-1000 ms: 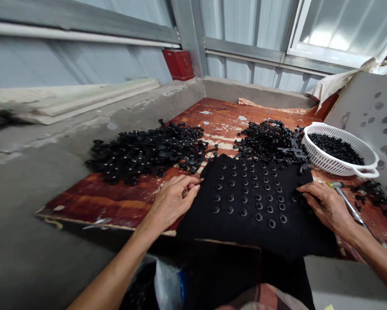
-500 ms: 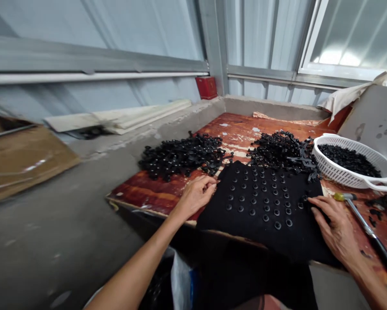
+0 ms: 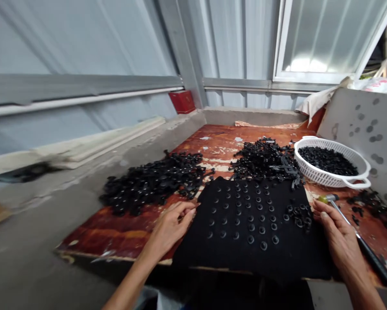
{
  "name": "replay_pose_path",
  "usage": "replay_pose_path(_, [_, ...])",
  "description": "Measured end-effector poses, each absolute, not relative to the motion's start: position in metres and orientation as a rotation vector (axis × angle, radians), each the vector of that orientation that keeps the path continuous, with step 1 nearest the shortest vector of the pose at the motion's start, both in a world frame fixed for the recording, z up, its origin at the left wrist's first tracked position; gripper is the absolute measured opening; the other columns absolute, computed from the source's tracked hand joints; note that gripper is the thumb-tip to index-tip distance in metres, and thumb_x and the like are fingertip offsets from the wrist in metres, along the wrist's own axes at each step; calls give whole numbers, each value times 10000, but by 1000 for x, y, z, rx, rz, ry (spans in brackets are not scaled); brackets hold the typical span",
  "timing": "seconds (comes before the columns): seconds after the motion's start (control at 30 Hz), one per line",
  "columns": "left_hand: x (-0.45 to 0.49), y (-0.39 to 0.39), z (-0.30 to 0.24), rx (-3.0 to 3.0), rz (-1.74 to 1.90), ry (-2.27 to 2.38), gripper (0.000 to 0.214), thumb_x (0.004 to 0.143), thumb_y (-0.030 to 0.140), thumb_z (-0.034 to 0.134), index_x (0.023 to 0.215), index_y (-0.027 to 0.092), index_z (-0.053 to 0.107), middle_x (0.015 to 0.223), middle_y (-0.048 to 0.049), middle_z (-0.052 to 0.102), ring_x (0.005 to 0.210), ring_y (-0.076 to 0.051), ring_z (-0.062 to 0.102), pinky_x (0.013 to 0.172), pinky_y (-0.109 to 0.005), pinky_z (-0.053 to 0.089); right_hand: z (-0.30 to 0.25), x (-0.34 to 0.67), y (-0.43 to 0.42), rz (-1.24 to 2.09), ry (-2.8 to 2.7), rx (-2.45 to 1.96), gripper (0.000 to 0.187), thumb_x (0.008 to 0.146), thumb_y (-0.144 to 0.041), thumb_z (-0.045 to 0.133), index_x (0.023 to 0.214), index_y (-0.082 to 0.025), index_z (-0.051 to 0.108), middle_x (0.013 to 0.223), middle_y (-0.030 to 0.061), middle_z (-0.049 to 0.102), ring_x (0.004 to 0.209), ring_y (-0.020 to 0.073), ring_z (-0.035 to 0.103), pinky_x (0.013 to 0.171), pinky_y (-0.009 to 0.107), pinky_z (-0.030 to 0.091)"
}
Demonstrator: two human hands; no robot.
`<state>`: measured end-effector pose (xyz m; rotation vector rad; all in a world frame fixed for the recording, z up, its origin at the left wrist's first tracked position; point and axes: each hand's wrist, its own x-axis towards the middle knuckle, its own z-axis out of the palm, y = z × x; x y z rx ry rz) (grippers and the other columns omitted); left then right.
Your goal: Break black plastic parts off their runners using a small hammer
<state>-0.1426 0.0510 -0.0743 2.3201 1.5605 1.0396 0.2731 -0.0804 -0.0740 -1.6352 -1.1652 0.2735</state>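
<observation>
A black mat (image 3: 193,249) lies over the front of the red-brown table, with rows of small round black pieces (image 3: 251,227) standing on it. My left hand (image 3: 174,224) is closed at the mat's left edge, its thumb and fingertips pinching there. At the right edge my right hand (image 3: 337,232) is closed too, fingertips on the mat's border. Close to those fingertips, a loose cluster of small black pieces (image 3: 299,217) rests on the mat. A hammer-like tool (image 3: 370,249) with a yellow head end and black handle lies just right of my right hand.
Heaps of black plastic parts lie behind the mat, one at left (image 3: 154,181) and one in the middle (image 3: 264,159). A white basket (image 3: 322,174) holds more black pieces. More parts (image 3: 377,206) lie at far right. Concrete ledge (image 3: 116,157) and metal wall bound the left.
The view has swung right and the scene sits lower left. My right hand has shifted from the small pieces to the mat's right edge; more loose pieces show there.
</observation>
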Motion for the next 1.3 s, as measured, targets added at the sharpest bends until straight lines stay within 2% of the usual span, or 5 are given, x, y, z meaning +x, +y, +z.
replay_pose_path(0.4, [-148,43,-74,2357,1012,1581,232,861,453,530,904,262,656,778,0,669,706,-176,626,630,-263,485,-49,238,-77,301,-1341,-1655,400,941,-437,486,1272,-255,620,1360,68,591,1300,246,497,1111,481,364])
replay_pose_path(0.57, [-150,43,-77,2353,1062,1595,273,868,499,508,891,266,649,781,-6,679,709,-187,628,652,-282,493,-35,229,-57,362,-1499,-1611,356,966,-404,454,1244,-289,645,1237,42,671,1145,216,619,1003,405,488])
replay_pose_path(0.9, [-148,40,-71,2320,1015,1605,239,870,454,523,887,254,654,774,4,673,696,-170,633,638,-256,493,-34,240,-37,173,-1798,-1675,320,950,-289,419,1176,-198,627,1021,99,648,907,225,636,807,365,511])
replay_pose_path(1.2, [-148,41,-76,2357,1044,1583,226,880,420,523,895,239,657,774,4,669,701,-153,632,647,-235,489,-20,235,-4,104,-2091,-1942,217,879,-142,461,936,-218,655,863,36,622,694,171,595,617,287,387])
replay_pose_path(1.3, [-146,42,-75,2366,1040,1585,229,881,416,521,901,233,658,763,6,661,695,-150,624,630,-233,482,-18,228,6,26,-2138,-1982,200,898,-147,472,988,-194,645,901,43,626,705,170,588,601,286,351])
